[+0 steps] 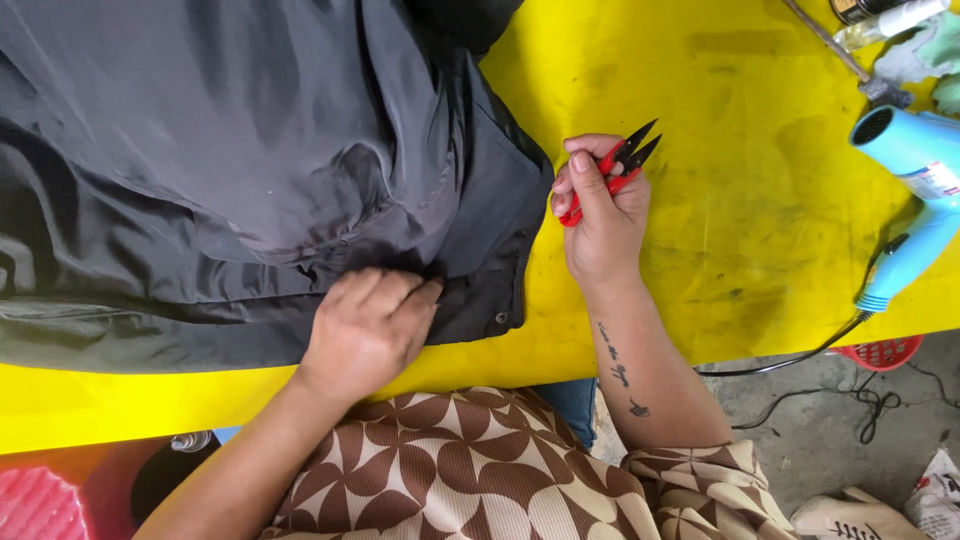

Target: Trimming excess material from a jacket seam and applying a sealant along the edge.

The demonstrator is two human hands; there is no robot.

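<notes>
A bright yellow worktable (760,200) fills the view, its near edge running across the person's lap in a brown-and-cream patterned top, with grey concrete floor to the right. Nearest, the left hand (365,330) lies palm down with fingers curled, pressing on the lower edge of a dark grey, shiny fabric garment (220,150) that spreads over the table's left half. Just beside the garment's right corner, the right hand (600,215) is closed around small red-handled thread snips (610,175); their long axis runs diagonally, the black blades slightly parted and pointing up and to the right, away from the person. Farther right, a light blue hair dryer (915,170) lies on the table, nozzle toward the far edge, its black cord (800,358) trailing off to the floor
</notes>
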